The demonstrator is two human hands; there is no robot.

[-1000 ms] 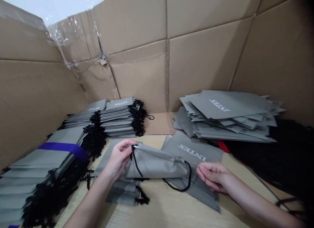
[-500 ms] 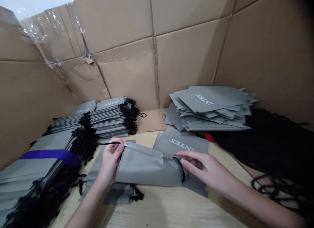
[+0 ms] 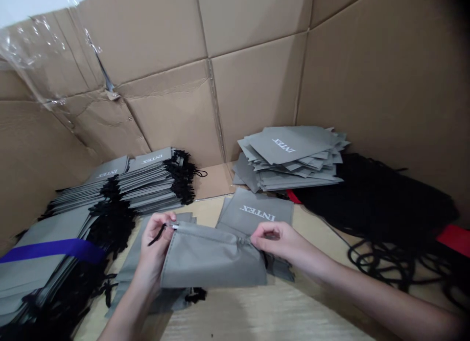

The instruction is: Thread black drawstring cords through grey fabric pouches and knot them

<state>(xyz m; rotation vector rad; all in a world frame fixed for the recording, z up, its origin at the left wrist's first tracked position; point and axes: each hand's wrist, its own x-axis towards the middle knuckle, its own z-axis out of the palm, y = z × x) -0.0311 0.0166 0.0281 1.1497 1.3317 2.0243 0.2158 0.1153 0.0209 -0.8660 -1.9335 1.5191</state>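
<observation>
My left hand pinches the top left corner of a grey non-woven drawstring bag, where a black cord comes out through a small metal tip. My right hand pinches the bag's top right corner, and its cord end there is hidden. The bag lies tilted across two other flat grey bags. One, printed INTEX, lies beyond my right hand. The other lies mostly under my left hand and forearm.
Beyond the wooden table, a loose pile of grey bags and stacked bags with black cords stand against cardboard walls. A purple-banded stack lies at left. Tangled black cords lie at right.
The view has shifted, so everything sits further left. The bag now lies flatter, and its cord loop at the right end has gone from view. My right hand has closed on the bag's corner.
</observation>
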